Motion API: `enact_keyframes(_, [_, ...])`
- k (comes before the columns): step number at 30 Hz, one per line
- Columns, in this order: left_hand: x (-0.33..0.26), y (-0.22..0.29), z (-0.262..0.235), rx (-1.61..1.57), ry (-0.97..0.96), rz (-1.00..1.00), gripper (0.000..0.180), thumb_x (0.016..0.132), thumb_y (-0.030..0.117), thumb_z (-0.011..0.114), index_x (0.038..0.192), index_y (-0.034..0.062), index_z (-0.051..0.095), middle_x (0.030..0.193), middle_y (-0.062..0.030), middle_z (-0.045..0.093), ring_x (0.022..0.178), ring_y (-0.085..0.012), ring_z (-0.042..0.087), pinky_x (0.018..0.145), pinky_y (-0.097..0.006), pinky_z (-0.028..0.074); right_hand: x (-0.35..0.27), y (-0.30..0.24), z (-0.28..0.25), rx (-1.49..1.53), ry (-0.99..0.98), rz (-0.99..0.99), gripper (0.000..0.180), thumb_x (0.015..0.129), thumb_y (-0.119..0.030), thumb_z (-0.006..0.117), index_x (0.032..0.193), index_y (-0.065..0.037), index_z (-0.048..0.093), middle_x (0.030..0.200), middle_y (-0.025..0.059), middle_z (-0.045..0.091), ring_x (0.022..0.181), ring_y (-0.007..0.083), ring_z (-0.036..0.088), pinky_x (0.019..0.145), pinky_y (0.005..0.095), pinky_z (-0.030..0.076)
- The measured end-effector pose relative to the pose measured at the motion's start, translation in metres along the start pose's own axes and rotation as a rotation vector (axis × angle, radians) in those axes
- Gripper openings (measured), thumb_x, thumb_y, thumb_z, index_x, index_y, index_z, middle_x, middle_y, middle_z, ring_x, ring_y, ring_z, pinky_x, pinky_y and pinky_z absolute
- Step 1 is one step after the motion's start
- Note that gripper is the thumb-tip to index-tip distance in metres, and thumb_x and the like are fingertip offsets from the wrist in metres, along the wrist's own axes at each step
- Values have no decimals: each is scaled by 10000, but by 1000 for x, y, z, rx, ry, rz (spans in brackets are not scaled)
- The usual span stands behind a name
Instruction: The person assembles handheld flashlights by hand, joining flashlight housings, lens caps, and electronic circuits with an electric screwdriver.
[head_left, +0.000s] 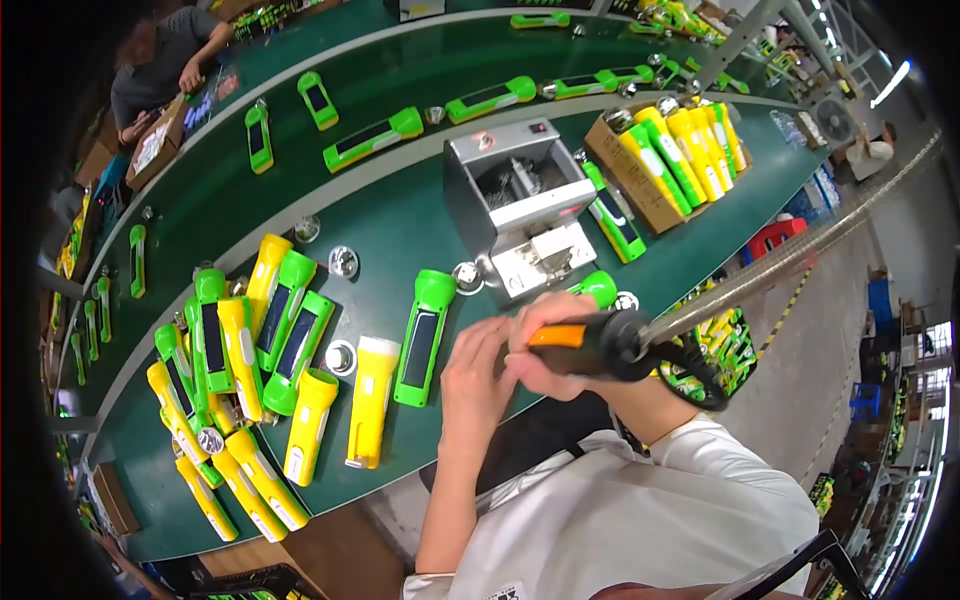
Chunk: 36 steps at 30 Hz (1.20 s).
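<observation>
My right hand (543,368) is wrapped round a black electric screwdriver (612,348) with an orange lever, held level in front of my chest. My left hand (472,378) is brought up against the right one, fingers bent together at the screwdriver's front end. Whatever its fingertips grip, if anything, is hidden. Just beyond both hands stands a grey screw feeder (520,200) with loose screws inside. A green flashlight (425,335) with a dark panel lies left of my left hand. Past my right hand, another green flashlight head (597,288) shows partly.
Yellow and green flashlights (240,350) lie piled on the left, with shiny reflectors (343,262) among them. A cardboard box (640,180) of flashlights stands right of the feeder. Behind runs a green conveyor (380,100) carrying more. A co-worker (165,70) sits across it.
</observation>
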<state>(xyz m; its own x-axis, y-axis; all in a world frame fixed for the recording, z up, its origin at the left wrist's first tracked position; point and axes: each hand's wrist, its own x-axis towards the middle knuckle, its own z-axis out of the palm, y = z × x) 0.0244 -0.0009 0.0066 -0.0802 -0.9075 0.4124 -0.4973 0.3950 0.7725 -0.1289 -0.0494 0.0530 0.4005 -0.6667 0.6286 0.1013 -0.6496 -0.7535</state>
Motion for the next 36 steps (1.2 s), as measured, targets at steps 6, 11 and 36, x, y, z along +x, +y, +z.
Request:
enact_keyframes(6, [-8, 1, -3, 31, -51, -1, 350, 738, -11, 755, 1076, 6, 666, 1148, -146, 687, 1108, -352, 642, 937, -430, 532, 0, -16, 9, 14, 69, 181, 272, 784, -94, 810, 976, -88, 617, 775, 32, 664, 676, 169, 634, 652, 288, 500])
enact_keyframes(11, [-9, 3, -4, 32, -81, -62, 302, 735, -19, 750, 1017, -1, 643, 1086, -167, 678, 1077, -362, 641, 901, -434, 531, 0, -9, 7, -65, 103, 119, 391, 699, -174, 865, 1006, -14, 683, 814, 75, 697, 682, 204, 682, 679, 298, 547])
enact_keyframes(36, [8, 36, 6, 427, -206, 81, 451, 810, 107, 803, 1231, 38, 656, 1200, -119, 665, 1036, -313, 635, 892, -429, 521, 41, -5, -64, 387, 532, -181, 348, 902, 82, 619, 1203, 1, 465, 703, 59, 575, 553, 111, 545, 516, 266, 473])
